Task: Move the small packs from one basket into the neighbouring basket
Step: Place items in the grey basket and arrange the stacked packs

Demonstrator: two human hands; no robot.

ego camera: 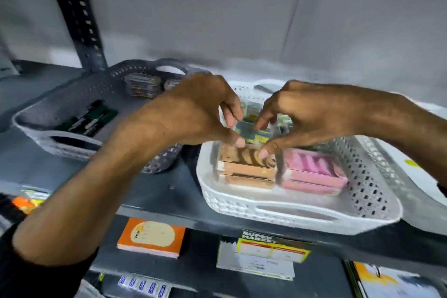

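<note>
A white perforated basket [290, 210] stands on the shelf at the right, holding a stack of brown packs [244, 169], a stack of pink packs [314, 172] and yellow-green packs [251, 128] behind them. My left hand [198, 111] and my right hand [312, 113] hover together over this basket, thumbs touching the top brown pack and fingertips curled around a clear-wrapped bundle of the yellow-green packs. To the left sits a grey perforated basket [60, 143] with dark green packs [92, 116] and a grey stack of packs [142, 86] inside.
A dark slotted shelf upright [75, 14] rises at the back left. On the shelf's front edge hang an orange label [152, 234] and a supermarket price tag [266, 249]. More goods lie on the shelf below.
</note>
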